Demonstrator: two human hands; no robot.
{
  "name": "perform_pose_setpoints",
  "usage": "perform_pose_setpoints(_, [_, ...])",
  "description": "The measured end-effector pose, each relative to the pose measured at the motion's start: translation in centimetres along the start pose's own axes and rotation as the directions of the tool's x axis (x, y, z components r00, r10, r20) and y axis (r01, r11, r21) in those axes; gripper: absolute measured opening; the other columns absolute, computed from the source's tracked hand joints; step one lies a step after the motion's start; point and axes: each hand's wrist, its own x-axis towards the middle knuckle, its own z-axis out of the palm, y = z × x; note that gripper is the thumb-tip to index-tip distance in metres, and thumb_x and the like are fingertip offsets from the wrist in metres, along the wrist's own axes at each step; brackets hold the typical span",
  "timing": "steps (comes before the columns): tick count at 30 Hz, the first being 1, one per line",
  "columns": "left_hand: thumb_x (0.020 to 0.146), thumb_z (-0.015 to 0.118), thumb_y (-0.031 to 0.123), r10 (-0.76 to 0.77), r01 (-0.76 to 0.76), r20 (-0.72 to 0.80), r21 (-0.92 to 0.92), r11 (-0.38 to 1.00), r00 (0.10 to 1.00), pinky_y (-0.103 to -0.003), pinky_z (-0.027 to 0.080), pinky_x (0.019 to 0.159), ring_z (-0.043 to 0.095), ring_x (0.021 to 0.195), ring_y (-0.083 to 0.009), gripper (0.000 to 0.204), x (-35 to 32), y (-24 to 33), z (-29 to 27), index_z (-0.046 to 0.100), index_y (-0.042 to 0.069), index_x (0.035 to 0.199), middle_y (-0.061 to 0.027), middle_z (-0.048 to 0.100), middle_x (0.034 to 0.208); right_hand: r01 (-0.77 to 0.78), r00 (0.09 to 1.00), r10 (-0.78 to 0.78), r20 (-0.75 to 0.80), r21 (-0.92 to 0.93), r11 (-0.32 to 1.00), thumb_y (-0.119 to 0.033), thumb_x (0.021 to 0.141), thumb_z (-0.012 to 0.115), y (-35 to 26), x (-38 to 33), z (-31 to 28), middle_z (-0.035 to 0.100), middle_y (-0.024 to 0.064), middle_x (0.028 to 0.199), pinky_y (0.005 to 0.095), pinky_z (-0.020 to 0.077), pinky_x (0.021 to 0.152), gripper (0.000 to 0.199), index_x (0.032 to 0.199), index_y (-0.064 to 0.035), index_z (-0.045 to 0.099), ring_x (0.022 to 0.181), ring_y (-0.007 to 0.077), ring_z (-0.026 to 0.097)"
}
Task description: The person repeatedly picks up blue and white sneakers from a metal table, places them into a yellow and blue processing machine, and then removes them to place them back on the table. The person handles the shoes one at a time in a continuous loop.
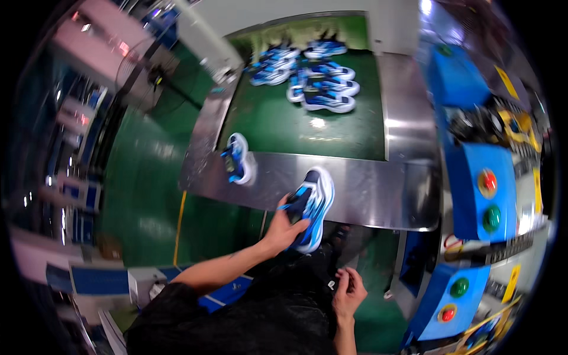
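My left hand [285, 229] grips a blue, navy and white sneaker [319, 204] by its upper, with the white sole turned to the right. The shoe is over the near edge of a steel table [361, 189]. Another sneaker [238, 158] of the same colours lies on the steel at the left, apart from my hand. Low in front of my body, my right hand [350, 290] has its fingers curled together; whether something small is between them is hidden.
Several matching sneakers [330, 103] lie on a green conveyor belt [260, 127] beyond the steel edge, under a pale machine opening. On the right stand blue control boxes [461, 177] with a red button [487, 183] and a green button [491, 218]. Green floor [142, 177] is at the left.
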Motion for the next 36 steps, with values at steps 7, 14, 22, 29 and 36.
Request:
perform_pose_setpoints(7, [0.074,0.077,0.022,-0.151,0.111,0.065,0.414,0.903,0.986,-0.041,0.031,0.110,0.039,0.132,-0.0403,0.098,6.4,-9.0,-5.5,0.018,-0.004,0.147,-0.0282,0.036,0.143,-0.107,0.988,0.057,-0.142,-0.378,0.920,-0.011,0.096,0.057,1.8,3.6,-3.1,0.068,0.0119,0.093,0.0292,0.0525,0.077,0.021,0.108,0.0058,0.061,0.083,0.0153,0.065])
perform_pose_setpoints(14, [0.076,0.081,0.029,-0.305,0.369,-0.368,0.118,0.922,0.878,-0.039,0.037,0.103,0.049,0.117,-0.0276,0.095,16.5,-10.8,-22.5,0.023,-0.004,0.144,-0.0204,0.049,0.132,-0.374,0.922,0.357,-0.147,-0.110,0.921,-0.003,0.095,0.056,0.4,4.5,13.9,0.068,0.0145,0.105,0.0308,0.0529,0.087,0.021,0.114,0.0054,0.059,0.098,0.0200,0.066])
perform_pose_setpoints(22, [0.090,0.066,0.029,-0.301,0.195,0.164,0.466,0.863,0.940,-0.042,0.054,0.079,0.063,0.092,-0.0278,0.046,23.2,-7.9,-27.1,0.055,0.001,0.125,-0.0150,0.065,0.108,0.244,0.969,-0.246,0.030,-0.288,0.926,-0.017,0.090,0.060,-4.4,4.1,24.0,0.064,0.0156,0.109,0.0400,0.0528,0.086,0.033,0.119,-0.0020,0.056,0.099,0.0332,0.063])
perform_pose_setpoints(29, [0.078,0.073,0.053,-0.170,-0.187,0.933,0.238,0.953,0.317,-0.039,0.032,0.111,0.044,0.126,-0.0241,0.091,16.2,6.6,-12.8,0.031,0.010,0.146,-0.0169,0.042,0.141,0.378,0.785,-0.303,-0.541,0.030,0.925,-0.027,0.079,0.074,-6.3,0.1,25.7,0.034,0.0218,0.145,0.0387,0.0288,0.112,0.098,0.150,0.0007,0.012,0.133,0.0307,0.038])
perform_pose_setpoints(36, [0.081,0.066,0.057,0.491,0.234,0.713,-0.435,0.870,-0.500,-0.048,0.033,0.107,0.047,0.122,-0.0340,0.082,-11.0,10.8,-10.5,0.039,-0.001,0.131,-0.0194,0.057,0.116,0.704,0.460,-0.421,-0.782,0.033,0.709,-0.040,0.089,0.067,-11.1,-27.9,26.9,0.051,0.0071,0.128,0.0320,0.0368,0.103,0.070,0.139,-0.0019,0.036,0.117,0.0148,0.046])
